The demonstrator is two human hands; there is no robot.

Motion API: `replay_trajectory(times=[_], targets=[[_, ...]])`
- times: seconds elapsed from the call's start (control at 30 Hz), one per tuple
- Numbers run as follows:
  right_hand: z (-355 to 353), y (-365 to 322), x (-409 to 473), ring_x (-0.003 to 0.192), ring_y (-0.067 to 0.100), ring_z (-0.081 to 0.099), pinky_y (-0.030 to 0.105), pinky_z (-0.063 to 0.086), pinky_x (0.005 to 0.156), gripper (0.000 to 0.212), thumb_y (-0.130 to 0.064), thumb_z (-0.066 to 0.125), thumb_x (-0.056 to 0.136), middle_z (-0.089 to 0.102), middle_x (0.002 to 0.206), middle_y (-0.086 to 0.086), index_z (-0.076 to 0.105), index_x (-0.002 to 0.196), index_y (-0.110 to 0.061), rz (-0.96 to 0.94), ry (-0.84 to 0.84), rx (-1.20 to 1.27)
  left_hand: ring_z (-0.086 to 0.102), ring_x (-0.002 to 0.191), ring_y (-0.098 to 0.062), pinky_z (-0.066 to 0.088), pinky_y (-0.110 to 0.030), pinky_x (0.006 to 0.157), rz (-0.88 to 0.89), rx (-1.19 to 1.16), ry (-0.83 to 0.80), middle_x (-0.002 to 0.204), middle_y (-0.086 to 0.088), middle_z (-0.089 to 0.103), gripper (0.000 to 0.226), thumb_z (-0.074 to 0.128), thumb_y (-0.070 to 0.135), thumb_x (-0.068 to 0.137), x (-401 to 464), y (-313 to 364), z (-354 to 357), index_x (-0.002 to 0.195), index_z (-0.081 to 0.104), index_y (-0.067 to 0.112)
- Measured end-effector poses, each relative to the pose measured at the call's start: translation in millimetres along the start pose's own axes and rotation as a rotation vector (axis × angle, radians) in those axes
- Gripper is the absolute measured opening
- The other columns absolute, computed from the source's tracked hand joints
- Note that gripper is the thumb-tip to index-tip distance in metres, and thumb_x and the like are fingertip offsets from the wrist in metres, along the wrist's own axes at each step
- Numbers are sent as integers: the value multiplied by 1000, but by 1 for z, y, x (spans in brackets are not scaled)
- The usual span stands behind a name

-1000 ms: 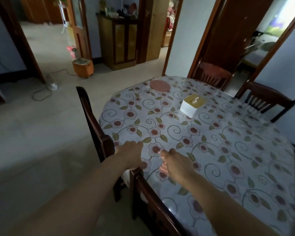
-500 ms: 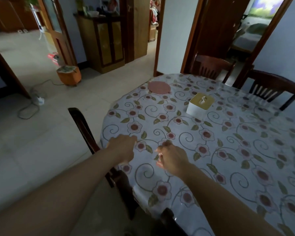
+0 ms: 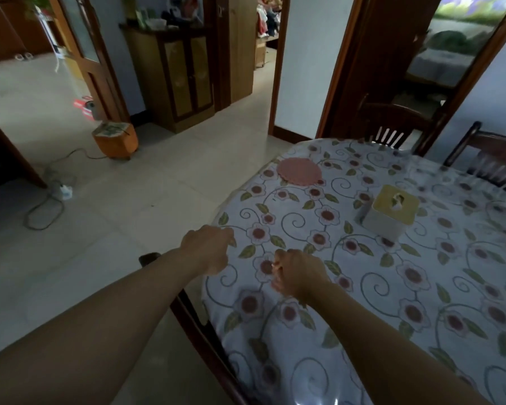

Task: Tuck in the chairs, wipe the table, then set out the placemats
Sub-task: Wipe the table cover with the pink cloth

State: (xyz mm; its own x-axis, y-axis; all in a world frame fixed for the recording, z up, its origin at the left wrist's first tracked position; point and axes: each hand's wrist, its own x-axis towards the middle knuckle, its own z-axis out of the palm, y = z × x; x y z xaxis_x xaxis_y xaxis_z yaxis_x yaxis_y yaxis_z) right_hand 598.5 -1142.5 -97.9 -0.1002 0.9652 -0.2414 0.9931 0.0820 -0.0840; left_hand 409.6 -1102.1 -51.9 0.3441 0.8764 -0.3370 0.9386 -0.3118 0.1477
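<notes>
We list the table [image 3: 392, 287] at right, with a chair [image 3: 193, 314] pushed against its near left edge and two chairs [image 3: 392, 121] [image 3: 494, 159] at its far side. On it lie a round placemat [image 3: 299, 172] far left and a tissue box [image 3: 389, 210] to its right. Left hand [image 3: 206, 248] and right hand [image 3: 300, 271] are over the near left part. A cabinet [image 3: 176, 71] stands far left.

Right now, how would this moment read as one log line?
stage: chairs | near chair: against table | left hand, right hand: over table edge, fingers curled | placemat: far edge
</notes>
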Motion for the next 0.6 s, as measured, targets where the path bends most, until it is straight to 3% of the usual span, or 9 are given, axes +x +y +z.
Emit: replay_trajectory(times=[0.1, 0.33, 0.6], targets=[[-1, -21, 37, 95, 27, 62, 32, 43, 71, 25, -29, 47, 92, 61, 109, 7, 51, 112, -15, 114, -10, 5, 49, 113, -24, 35, -28, 79, 85, 5, -16, 129, -8, 51, 40, 48, 19, 92, 36, -37, -10, 131, 41, 18], [-15, -92, 94, 95, 28, 60, 28, 37, 66, 27, -27, 52, 89, 56, 109, 8, 53, 112, -16, 380, 13, 94, 49, 115, -27, 41, -33, 85, 326, 78, -53, 130, -8, 50, 43, 52, 24, 90, 93, -118, -51, 131, 41, 17], [-37, -128, 129, 89, 27, 58, 35, 51, 72, 26, -28, 52, 90, 51, 109, 8, 55, 110, -12, 642, 122, 221, 47, 120, -27, 42, -33, 89, 529, 147, -124, 137, -9, 46, 45, 47, 21, 92, 161, -156, -93, 136, 36, 20]])
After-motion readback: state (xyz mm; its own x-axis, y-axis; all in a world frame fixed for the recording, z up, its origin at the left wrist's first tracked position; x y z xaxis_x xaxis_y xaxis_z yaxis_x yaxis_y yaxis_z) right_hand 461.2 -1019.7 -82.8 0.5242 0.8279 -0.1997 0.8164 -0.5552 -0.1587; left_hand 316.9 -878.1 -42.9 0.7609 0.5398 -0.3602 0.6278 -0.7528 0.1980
